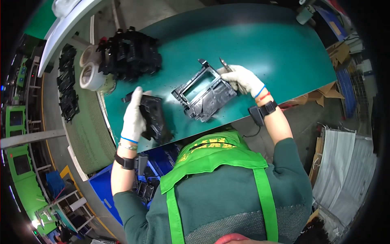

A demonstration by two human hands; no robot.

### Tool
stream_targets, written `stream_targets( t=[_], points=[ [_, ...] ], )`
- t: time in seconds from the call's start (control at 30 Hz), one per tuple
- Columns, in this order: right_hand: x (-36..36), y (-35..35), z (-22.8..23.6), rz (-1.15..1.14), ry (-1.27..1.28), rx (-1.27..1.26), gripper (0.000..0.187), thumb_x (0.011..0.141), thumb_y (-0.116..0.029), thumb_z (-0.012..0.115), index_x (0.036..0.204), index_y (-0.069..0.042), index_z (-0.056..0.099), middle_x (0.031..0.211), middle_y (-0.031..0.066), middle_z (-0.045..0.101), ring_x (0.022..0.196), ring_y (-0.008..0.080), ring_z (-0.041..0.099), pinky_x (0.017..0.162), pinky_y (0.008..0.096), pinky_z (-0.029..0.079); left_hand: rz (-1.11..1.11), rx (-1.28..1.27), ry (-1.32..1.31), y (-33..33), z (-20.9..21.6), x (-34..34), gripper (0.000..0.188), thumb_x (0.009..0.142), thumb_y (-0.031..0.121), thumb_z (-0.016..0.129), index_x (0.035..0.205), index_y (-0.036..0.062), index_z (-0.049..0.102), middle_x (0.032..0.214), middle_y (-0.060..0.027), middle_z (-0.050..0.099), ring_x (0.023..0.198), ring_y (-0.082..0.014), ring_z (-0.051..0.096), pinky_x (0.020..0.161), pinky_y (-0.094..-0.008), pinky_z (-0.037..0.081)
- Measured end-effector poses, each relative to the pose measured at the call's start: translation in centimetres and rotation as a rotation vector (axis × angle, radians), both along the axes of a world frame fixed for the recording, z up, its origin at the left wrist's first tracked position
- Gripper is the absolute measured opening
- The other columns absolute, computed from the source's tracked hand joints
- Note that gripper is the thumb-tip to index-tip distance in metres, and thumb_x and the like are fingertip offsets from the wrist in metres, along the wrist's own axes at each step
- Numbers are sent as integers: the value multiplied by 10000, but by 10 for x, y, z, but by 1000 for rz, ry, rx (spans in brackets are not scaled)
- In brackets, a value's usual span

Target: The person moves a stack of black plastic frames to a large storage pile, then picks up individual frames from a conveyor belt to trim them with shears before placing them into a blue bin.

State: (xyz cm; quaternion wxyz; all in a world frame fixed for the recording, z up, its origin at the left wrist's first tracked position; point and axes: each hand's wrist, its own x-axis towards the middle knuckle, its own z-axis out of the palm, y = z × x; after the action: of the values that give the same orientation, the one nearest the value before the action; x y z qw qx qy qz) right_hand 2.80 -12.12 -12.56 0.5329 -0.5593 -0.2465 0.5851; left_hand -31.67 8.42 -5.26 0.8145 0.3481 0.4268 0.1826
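My left hand, in a white glove, is at the left front of the green table. It grips a black plastic part that stands tilted by the table's edge; its fingers partly cover the part. Around a slim, pointed metal tool the gloved fingers of my right hand are closed. That hand is at the right end of a black frame-shaped part with a rectangular opening, which lies at a slant on the tabletop. Whether the fingers also press on the frame, I cannot tell.
Stacked black parts stand at the table's far left, beside rolls of tape. Left of the table, more black parts lie on a green conveyor belt. A blue bin with parts inside is below the front edge. Cardboard lies at right.
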Motion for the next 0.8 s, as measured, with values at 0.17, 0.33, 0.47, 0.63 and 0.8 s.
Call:
stream_targets(
  t=[0.17,0.33,0.47,0.63,0.8],
  points=[
    [25,-7,-4,-51,-92,-71,436,934,-170,689,1309,34,602,895,1,634,597,24,477,484,196,354,173,9,15,21,-20,-2,300,955,256,708,1144,28,657,1033,-91,716,928,-233,685,864,-380,572],
    [15,-12,13,9,-446,-66,496,969,-176,668,1411,11,545,1219,95,661,964,130,620,814,258,507,-29,51,3,50,-57,-44,277,928,137,675,1178,21,643,1084,-80,697,981,-227,672,884,-398,566],
    [-2,-22,2,-178,-847,136,495,1015,-179,623,1473,-36,505,1460,162,566,1321,257,559,1121,358,430,-64,37,13,49,-68,-53,354,912,70,616,1259,0,603,1129,-92,679,970,-222,677,875,-398,574],
    [-33,-37,34,-256,-1187,14,478,1020,-142,598,1477,-37,504,1416,161,590,1294,252,581,1104,350,450,-156,56,55,35,-57,-49,379,930,46,558,1303,-25,559,1169,-101,663,981,-219,681,843,-386,594],
    [-76,-50,46,-217,-1176,118,419,1025,-132,582,1424,-11,538,1239,135,658,1130,222,652,996,330,515,-110,77,69,27,-48,-42,437,914,88,556,1332,-38,567,1038,-111,684,946,-203,676,745,-324,569]
  ],
)
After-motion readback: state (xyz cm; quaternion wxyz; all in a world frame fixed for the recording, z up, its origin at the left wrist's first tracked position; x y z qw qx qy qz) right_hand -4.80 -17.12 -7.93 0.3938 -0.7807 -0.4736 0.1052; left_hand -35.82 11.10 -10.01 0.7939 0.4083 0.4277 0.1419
